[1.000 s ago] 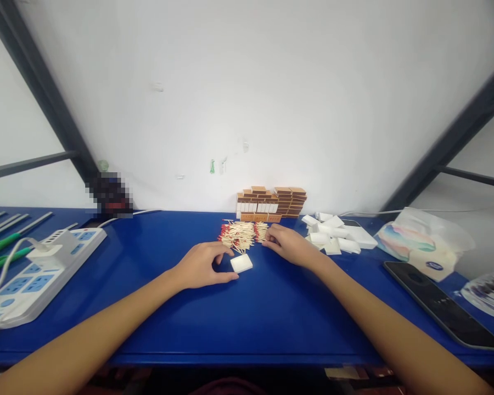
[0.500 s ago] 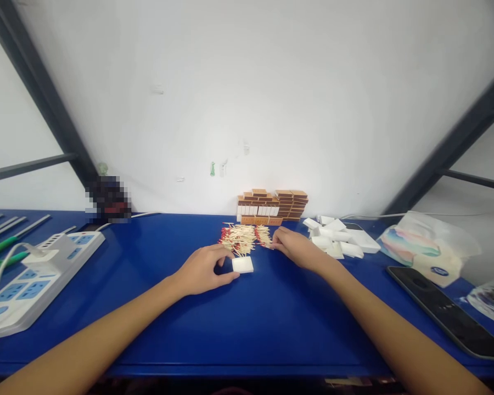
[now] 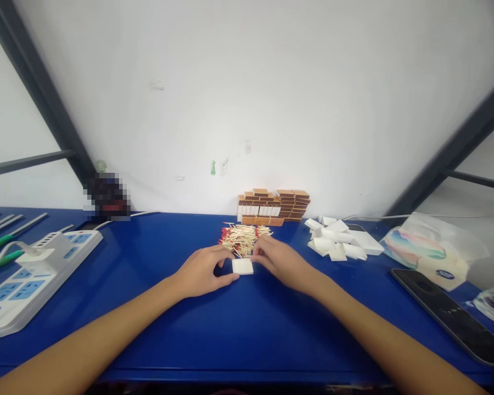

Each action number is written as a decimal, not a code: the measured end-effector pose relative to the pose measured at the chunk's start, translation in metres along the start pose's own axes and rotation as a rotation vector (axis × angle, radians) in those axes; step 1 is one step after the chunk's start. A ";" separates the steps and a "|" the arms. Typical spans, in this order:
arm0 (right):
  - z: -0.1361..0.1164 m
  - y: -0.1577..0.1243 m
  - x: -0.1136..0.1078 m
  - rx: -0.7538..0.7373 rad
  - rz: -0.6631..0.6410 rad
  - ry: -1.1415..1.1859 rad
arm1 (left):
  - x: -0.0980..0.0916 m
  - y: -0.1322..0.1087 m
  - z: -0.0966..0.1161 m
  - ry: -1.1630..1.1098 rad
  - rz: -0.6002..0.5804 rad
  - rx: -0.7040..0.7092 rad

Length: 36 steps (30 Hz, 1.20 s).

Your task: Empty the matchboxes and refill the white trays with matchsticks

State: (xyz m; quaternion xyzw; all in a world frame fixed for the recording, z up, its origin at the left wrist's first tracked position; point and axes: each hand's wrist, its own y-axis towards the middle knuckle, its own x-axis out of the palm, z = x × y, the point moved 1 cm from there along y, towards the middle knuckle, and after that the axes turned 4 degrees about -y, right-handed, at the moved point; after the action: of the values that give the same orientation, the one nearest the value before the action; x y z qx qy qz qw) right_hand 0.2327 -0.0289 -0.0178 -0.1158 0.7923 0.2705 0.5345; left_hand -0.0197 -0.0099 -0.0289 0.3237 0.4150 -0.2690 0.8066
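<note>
A small white matchbox tray (image 3: 242, 266) lies on the blue table (image 3: 247, 323) in front of me. My left hand (image 3: 201, 271) curls around its left side, thumb and forefinger touching it. My right hand (image 3: 280, 260) sits just right of the tray, its fingers pinched together at the tray's top right corner; what they pinch is too small to make out. Behind both hands lies a loose pile of red-tipped matches (image 3: 241, 240). Farther back, stacked brown matchboxes (image 3: 274, 206) stand against the white wall.
Several white empty trays (image 3: 340, 240) are heaped to the right. A tissue pack (image 3: 432, 249) and a black phone (image 3: 456, 321) lie at the far right. A white and blue power strip (image 3: 28, 280) and green-handled tools (image 3: 0, 249) are at the left.
My right hand has moved left from the match pile's right edge to the white tray's corner. My left hand and the tray have stayed in place.
</note>
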 end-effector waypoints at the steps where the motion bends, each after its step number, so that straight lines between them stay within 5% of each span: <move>1: -0.007 0.000 0.005 -0.024 -0.036 -0.012 | 0.000 0.000 0.000 -0.003 -0.004 -0.002; 6: -0.018 -0.002 0.015 -0.016 -0.075 -0.028 | -0.002 0.000 0.000 -0.008 -0.009 -0.014; 13: -0.009 -0.002 0.000 -0.049 -0.036 0.098 | -0.002 -0.002 -0.002 -0.023 -0.014 0.006; 18: 0.029 -0.002 -0.021 0.061 0.069 -0.033 | -0.007 -0.003 -0.002 0.005 -0.033 -0.003; 24: 0.074 -0.006 -0.027 0.240 -0.131 0.123 | -0.012 -0.004 -0.006 0.071 -0.030 -0.020; 36: 0.064 -0.002 -0.009 0.233 -0.123 0.079 | -0.012 -0.003 -0.007 0.081 -0.039 -0.002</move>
State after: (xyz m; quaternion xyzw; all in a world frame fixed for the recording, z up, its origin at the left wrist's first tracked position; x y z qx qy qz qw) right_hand 0.2871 0.0042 -0.0286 -0.1119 0.8300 0.1385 0.5285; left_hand -0.0314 -0.0050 -0.0230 0.3254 0.4536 -0.2713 0.7841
